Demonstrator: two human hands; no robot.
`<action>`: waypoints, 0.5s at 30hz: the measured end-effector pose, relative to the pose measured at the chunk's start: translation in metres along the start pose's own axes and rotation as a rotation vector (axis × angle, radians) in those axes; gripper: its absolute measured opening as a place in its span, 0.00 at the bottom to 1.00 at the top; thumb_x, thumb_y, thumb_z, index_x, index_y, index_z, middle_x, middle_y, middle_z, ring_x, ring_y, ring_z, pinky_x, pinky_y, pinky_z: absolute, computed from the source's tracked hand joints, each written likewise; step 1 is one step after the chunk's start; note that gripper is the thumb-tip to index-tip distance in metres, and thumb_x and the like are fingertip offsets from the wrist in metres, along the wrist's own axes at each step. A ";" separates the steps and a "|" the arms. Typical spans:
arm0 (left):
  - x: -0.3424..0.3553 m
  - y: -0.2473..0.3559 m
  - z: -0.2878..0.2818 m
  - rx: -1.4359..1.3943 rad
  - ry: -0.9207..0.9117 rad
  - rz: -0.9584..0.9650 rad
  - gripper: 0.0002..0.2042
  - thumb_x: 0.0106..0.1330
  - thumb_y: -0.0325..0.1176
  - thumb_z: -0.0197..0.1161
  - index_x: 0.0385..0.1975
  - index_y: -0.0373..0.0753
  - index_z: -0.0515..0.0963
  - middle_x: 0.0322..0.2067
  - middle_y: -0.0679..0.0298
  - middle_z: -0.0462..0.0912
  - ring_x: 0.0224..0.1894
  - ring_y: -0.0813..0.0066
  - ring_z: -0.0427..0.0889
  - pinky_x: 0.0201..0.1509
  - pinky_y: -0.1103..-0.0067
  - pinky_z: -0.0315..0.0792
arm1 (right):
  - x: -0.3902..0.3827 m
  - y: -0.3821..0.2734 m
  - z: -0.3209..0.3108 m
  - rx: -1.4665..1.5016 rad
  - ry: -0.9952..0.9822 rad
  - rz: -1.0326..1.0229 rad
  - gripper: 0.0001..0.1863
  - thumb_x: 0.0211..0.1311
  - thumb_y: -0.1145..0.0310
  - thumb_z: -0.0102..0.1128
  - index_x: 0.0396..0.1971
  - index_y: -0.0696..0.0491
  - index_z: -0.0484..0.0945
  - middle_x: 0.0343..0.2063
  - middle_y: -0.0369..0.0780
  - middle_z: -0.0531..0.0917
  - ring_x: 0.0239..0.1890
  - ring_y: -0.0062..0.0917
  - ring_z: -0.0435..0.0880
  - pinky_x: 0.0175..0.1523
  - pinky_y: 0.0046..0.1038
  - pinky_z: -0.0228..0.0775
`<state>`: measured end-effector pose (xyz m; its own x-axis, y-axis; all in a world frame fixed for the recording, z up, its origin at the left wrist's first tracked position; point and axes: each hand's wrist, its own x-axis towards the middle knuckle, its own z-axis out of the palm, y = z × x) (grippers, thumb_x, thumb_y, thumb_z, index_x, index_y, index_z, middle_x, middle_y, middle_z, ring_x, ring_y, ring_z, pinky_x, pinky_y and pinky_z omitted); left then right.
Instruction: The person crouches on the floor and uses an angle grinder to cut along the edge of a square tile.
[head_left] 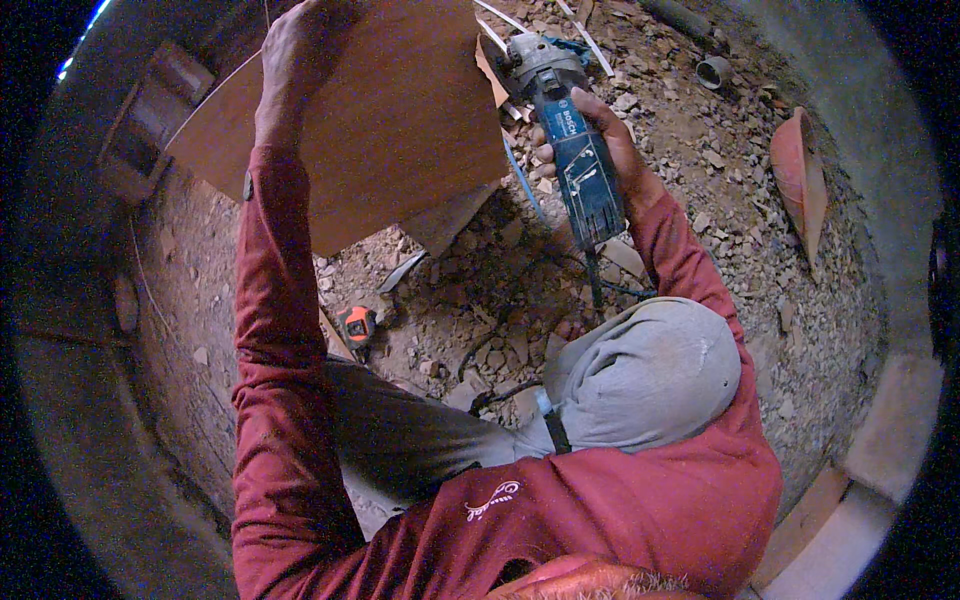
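My right hand is wrapped round the body of a blue angle grinder, its grey head pointing away from me. The grinder's head is beside the right edge of a large, flat brown panel; whether it touches the edge I cannot tell. At the panel's far left side, my left hand grips its edge, with the fingertips partly hidden in shadow. Whether the panel is tile or board is unclear. A thin brown strip lies along its right edge. The grinder's dark cable runs back toward my knee.
Broken rubble covers the ground. An orange and black tape measure lies near my leg. A reddish bowl-shaped piece and a grey pipe are to the right. Hollow blocks stand at the left; a wall curves round.
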<state>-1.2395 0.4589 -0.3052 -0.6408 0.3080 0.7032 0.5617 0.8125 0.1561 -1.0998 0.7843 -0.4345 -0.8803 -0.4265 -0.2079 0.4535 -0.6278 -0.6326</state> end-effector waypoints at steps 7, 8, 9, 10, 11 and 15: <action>0.004 -0.032 -0.007 0.134 -0.190 -0.093 0.15 0.70 0.53 0.60 0.46 0.50 0.80 0.40 0.55 0.87 0.45 0.49 0.85 0.45 0.61 0.77 | 0.009 0.004 0.007 0.025 -0.064 0.045 0.30 0.70 0.43 0.56 0.53 0.58 0.74 0.36 0.44 0.83 0.34 0.31 0.84 0.39 0.35 0.81; 0.005 -0.034 -0.007 0.172 -0.190 -0.092 0.15 0.70 0.52 0.59 0.46 0.50 0.80 0.40 0.55 0.87 0.45 0.49 0.85 0.45 0.61 0.77 | 0.008 0.005 0.011 0.037 -0.068 0.052 0.30 0.70 0.43 0.56 0.53 0.58 0.74 0.36 0.44 0.83 0.34 0.31 0.84 0.38 0.35 0.81; 0.007 -0.027 -0.007 0.200 -0.192 -0.086 0.15 0.71 0.52 0.59 0.46 0.50 0.80 0.39 0.55 0.87 0.45 0.49 0.85 0.46 0.61 0.77 | 0.007 0.004 0.007 0.025 -0.048 0.054 0.30 0.70 0.44 0.56 0.53 0.58 0.74 0.36 0.44 0.83 0.34 0.31 0.84 0.38 0.35 0.81; 0.007 -0.019 -0.006 0.185 -0.151 -0.060 0.12 0.69 0.47 0.61 0.41 0.47 0.80 0.36 0.54 0.86 0.43 0.49 0.85 0.44 0.60 0.77 | 0.007 0.003 0.001 0.013 -0.027 0.056 0.30 0.71 0.44 0.56 0.53 0.58 0.74 0.37 0.44 0.83 0.34 0.31 0.84 0.38 0.35 0.82; 0.006 -0.010 -0.005 0.170 -0.110 -0.033 0.10 0.67 0.42 0.62 0.36 0.43 0.80 0.33 0.53 0.84 0.40 0.48 0.85 0.42 0.60 0.76 | 0.005 0.002 -0.002 0.000 -0.007 0.058 0.29 0.71 0.44 0.56 0.53 0.58 0.74 0.37 0.44 0.83 0.34 0.31 0.84 0.37 0.35 0.82; 0.003 -0.007 -0.004 0.193 -0.037 0.044 0.09 0.65 0.38 0.63 0.28 0.39 0.78 0.27 0.53 0.82 0.36 0.48 0.84 0.38 0.59 0.75 | 0.003 0.000 0.011 0.078 -0.033 0.008 0.28 0.71 0.46 0.56 0.52 0.58 0.74 0.36 0.45 0.83 0.34 0.31 0.84 0.38 0.35 0.82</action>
<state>-1.2431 0.4524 -0.3012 -0.6386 0.3605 0.6799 0.4813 0.8764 -0.0126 -1.1007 0.7757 -0.4265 -0.8720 -0.4522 -0.1874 0.4714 -0.6727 -0.5704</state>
